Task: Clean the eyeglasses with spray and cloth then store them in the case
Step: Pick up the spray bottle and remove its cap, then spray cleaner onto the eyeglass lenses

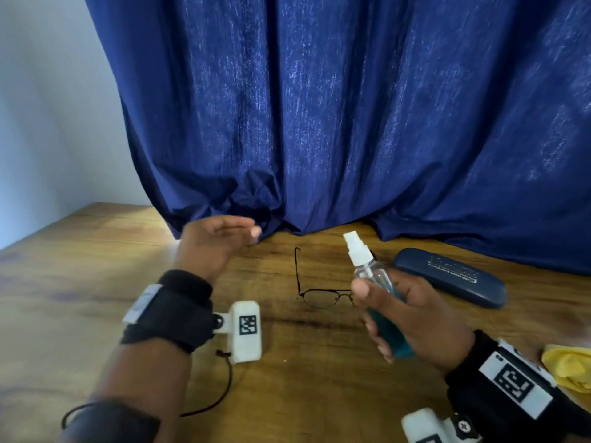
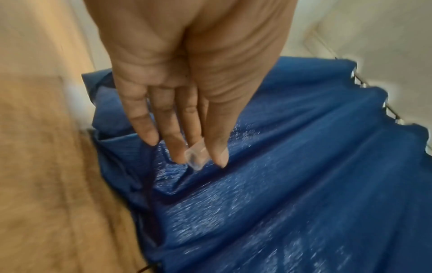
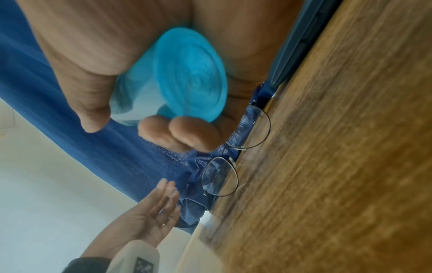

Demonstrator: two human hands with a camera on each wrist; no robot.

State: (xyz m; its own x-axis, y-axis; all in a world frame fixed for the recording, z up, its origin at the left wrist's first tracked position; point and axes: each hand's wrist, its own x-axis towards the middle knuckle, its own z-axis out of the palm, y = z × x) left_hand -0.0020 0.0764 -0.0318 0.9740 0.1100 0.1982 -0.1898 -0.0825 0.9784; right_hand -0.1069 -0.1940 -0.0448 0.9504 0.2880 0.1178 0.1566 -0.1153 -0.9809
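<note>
Thin black-rimmed eyeglasses (image 1: 319, 298) stand on the wooden table (image 1: 80, 282) with their arms unfolded, lenses toward me. My right hand (image 1: 412, 318) grips a clear spray bottle (image 1: 372, 271) of blue liquid just right of the glasses, its white nozzle uncovered and tilted to the left. In the right wrist view the bottle's blue base (image 3: 191, 73) fills my palm above the glasses (image 3: 219, 177). My left hand (image 1: 243, 233) hovers left of the glasses near the curtain and pinches a small clear cap (image 2: 195, 158) between thumb and fingers.
A dark blue glasses case (image 1: 451, 276) lies closed at the right. A yellow cloth (image 1: 569, 366) sits at the right edge. A blue curtain (image 1: 319, 123) hangs down onto the table's back edge. A white wall is at the left.
</note>
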